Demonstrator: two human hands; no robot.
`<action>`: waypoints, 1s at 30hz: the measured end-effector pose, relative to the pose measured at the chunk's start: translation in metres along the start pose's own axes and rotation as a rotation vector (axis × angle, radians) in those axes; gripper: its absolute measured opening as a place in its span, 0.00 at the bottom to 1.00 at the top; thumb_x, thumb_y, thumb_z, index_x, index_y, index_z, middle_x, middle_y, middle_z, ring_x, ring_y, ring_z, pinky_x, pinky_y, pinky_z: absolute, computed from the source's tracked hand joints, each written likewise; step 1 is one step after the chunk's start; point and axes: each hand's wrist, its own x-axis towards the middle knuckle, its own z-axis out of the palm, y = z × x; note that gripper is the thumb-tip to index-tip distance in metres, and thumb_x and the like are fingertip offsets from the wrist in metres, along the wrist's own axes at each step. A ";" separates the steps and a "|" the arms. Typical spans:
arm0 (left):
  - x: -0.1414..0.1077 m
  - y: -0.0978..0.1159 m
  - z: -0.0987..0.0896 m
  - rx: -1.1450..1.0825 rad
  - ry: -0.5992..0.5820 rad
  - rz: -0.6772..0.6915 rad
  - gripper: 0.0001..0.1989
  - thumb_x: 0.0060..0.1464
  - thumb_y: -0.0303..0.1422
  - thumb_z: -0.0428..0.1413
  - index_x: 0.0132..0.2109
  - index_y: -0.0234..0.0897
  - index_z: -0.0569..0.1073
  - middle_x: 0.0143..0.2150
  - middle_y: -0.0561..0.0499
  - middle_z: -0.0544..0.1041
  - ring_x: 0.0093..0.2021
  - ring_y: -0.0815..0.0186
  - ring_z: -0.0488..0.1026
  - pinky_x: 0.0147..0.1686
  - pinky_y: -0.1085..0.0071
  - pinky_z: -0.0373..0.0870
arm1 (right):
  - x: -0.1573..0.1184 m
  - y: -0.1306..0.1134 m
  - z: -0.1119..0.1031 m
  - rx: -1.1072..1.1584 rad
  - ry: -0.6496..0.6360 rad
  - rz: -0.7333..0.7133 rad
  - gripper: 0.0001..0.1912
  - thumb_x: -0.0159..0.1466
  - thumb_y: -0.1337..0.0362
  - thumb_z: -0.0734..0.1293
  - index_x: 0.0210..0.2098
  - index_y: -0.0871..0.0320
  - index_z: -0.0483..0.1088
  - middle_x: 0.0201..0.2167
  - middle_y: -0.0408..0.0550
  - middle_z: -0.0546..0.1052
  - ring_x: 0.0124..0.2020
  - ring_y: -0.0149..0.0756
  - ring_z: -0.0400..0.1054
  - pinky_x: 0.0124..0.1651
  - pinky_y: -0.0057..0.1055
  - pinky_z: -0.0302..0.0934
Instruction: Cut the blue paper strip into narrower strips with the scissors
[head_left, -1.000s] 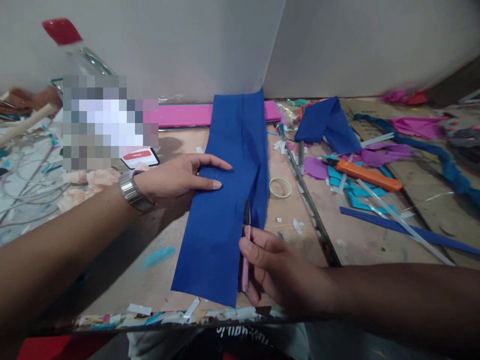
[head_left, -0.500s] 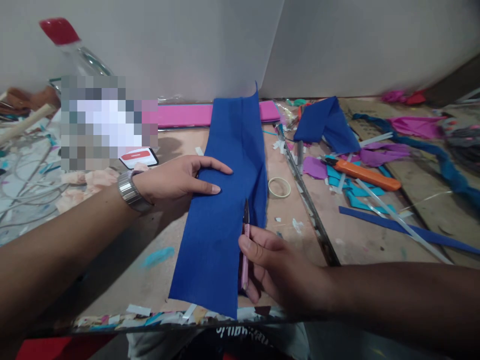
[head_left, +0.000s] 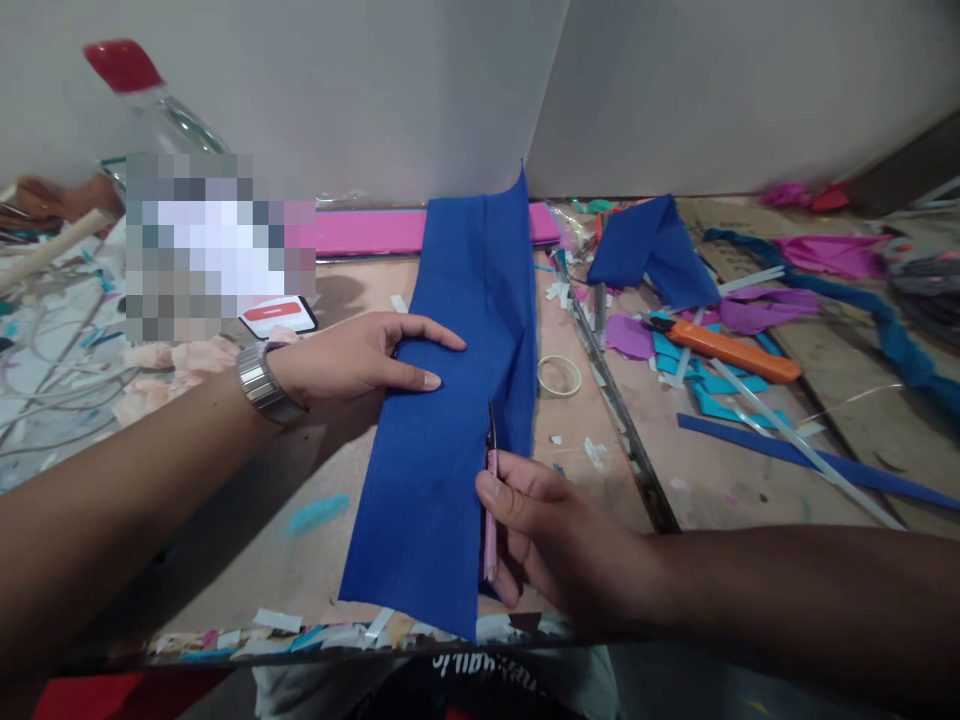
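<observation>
A long strip of blue fabric [head_left: 427, 480] lies lengthwise down the work table, its far end rising against the wall. My left hand [head_left: 375, 355], with a metal watch on the wrist, rests on the strip's left edge, thumb and forefinger stretched out over the cloth. In my right hand [head_left: 544, 515] are scissors [head_left: 491, 510] with pink handles, seen nearly edge-on. Their dark blades point away from me and meet the cloth along a cut edge. To the right of the blades, a loose part of the fabric stands up in folds.
Behind the strip lies a flat pink bundle [head_left: 367, 232]. To the right are a cream ring [head_left: 559, 376], an orange box cutter [head_left: 731, 350], a folded blue piece [head_left: 652, 250] and coloured scraps. A phone [head_left: 277, 316], partly blurred out, stands at left near pale peach cloth [head_left: 176, 365].
The scissor blades look narrower, drawn closer together on the cloth. The fabric's far right corner has shifted slightly to the right. My left hand stays in place.
</observation>
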 end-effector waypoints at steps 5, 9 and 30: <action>0.000 -0.001 -0.002 0.042 -0.017 0.005 0.24 0.55 0.30 0.68 0.59 0.41 0.75 0.54 0.46 0.81 0.49 0.60 0.81 0.49 0.65 0.81 | 0.000 -0.001 0.001 0.050 0.006 -0.045 0.20 0.66 0.48 0.72 0.39 0.58 0.66 0.23 0.40 0.74 0.19 0.27 0.67 0.22 0.23 0.59; 0.000 -0.001 -0.003 0.056 -0.044 0.004 0.25 0.55 0.31 0.68 0.59 0.41 0.75 0.54 0.47 0.81 0.48 0.61 0.81 0.49 0.65 0.81 | 0.000 -0.002 0.002 0.053 -0.009 -0.049 0.20 0.66 0.48 0.72 0.38 0.57 0.64 0.23 0.40 0.75 0.18 0.27 0.66 0.22 0.23 0.59; 0.000 -0.002 -0.003 0.071 -0.054 0.013 0.25 0.55 0.31 0.68 0.60 0.41 0.75 0.55 0.46 0.81 0.49 0.61 0.81 0.50 0.64 0.81 | 0.002 -0.001 0.000 0.023 0.006 -0.037 0.18 0.69 0.49 0.69 0.36 0.58 0.66 0.22 0.41 0.75 0.17 0.26 0.65 0.21 0.23 0.58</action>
